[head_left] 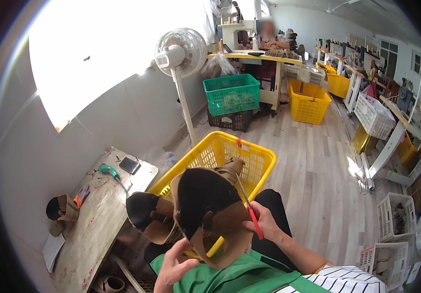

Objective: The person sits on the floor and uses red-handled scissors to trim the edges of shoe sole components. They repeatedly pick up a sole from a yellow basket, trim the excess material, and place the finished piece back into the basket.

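A large tan boot upper (236, 223) with a black lining is held up in front of my lap, its opening toward me. My left hand (175, 263) grips its lower left edge, fingertips partly hidden by it and thumb apart. In my right hand (267, 224) are scissors (254, 220) with red handles, blades pointing up and away along the upper's right edge; the fingertips touch that edge. Another tan upper with dark lining (147, 215) is just left of it. Behind them, more tan pieces (232, 168) lie over a yellow basket (264, 152).
On my left is a worn table (100, 210) with a phone (130, 165), a green-handled tool (107, 169) and an upper (64, 209). A standing fan (181, 52), a green crate (231, 94) and another yellow crate (309, 101) stand ahead. A person sits at a sewing machine (239, 34).
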Demonstrator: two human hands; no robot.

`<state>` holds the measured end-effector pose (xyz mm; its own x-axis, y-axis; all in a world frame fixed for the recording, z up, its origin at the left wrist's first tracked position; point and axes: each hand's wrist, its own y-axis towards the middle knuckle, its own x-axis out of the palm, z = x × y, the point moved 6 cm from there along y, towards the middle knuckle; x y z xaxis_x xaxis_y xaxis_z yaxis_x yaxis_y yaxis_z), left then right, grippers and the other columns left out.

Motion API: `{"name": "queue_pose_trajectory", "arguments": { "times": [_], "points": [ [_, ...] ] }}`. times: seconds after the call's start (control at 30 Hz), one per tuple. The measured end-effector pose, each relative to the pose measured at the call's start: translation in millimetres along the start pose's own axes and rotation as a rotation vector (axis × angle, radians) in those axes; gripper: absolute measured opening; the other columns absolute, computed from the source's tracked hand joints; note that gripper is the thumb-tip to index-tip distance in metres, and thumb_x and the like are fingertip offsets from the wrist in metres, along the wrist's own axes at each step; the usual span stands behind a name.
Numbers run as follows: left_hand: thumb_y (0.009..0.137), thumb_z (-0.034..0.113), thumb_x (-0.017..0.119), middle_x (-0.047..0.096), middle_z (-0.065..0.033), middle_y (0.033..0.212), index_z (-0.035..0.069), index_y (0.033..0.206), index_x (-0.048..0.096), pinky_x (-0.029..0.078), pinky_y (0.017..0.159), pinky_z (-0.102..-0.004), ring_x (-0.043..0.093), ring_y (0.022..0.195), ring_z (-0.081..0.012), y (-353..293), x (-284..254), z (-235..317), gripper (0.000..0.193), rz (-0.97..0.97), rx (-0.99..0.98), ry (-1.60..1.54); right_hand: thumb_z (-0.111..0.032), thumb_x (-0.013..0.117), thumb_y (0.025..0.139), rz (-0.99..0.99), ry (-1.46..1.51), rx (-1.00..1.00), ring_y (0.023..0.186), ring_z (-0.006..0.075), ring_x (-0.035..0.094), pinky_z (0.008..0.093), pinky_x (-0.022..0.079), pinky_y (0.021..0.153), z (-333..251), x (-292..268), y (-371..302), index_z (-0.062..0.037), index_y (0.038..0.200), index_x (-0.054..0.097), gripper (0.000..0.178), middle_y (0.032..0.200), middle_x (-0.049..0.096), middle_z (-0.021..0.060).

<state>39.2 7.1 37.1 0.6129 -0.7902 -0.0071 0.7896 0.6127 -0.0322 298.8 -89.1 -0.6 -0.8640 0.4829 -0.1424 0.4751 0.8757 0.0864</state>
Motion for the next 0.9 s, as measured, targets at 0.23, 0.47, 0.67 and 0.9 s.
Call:
{"name": "queue_pose_trajectory", "arguments": {
  "times": [0.23,0.47,0.67,0.9],
  "points": [
    [0.071,0.028,0.083,0.058,-0.0121,0.12,-0.005,0.125,0.049,0.043,0.097,-0.035,0.054,0.111,-0.0193,5.5,21.9,-14.7,0.072,-0.163,-0.154,-0.082,-0.007,0.073,0.069,0.15,-0.159,-0.093,0.068,0.0095,0.049,0.0248,0.043,0.064,-27.4,-13.8,0.6,-0.0023,0.093,0.052,0.032,0.076,0.053,0.0039],
    [0.075,0.027,0.08,0.056,-0.0111,0.12,-0.003,0.128,0.045,0.046,0.092,-0.0325,0.056,0.106,-0.0184,23.0,20.2,-40.1,0.07,0.095,-0.178,-0.028,-0.005,0.072,0.07,0.173,-0.212,-0.149,0.073,0.013,0.059,0.0266,0.049,0.07,-34.0,-10.7,11.0,-0.0003,0.095,0.053,0.032,0.083,0.062,0.008],
    [0.082,0.016,0.068,0.06,-0.0111,0.114,-0.003,0.121,0.052,0.044,0.092,-0.0317,0.058,0.105,-0.0215,26.4,15.0,-63.7,0.046,0.453,-0.143,0.091,-0.004,0.072,0.068,0.239,-0.364,-0.301,0.062,0.0181,0.059,0.0296,0.048,0.058,-51.2,-1.1,14.4,-0.0012,0.087,0.054,0.026,0.073,0.059,0.0106],
    [0.084,0.005,0.057,0.061,-0.0114,0.115,-0.004,0.119,0.055,0.043,0.092,-0.0308,0.057,0.105,-0.0206,54.6,7.5,-78.6,0.037,0.406,-0.108,-0.042,-0.008,0.073,0.054,0.097,-0.391,-0.6,0.06,0.0298,0.057,0.035,0.047,0.053,-68.5,32.4,-9.7,-0.0039,0.08,0.054,0.032,0.069,0.055,0.0115]
  ]
}}
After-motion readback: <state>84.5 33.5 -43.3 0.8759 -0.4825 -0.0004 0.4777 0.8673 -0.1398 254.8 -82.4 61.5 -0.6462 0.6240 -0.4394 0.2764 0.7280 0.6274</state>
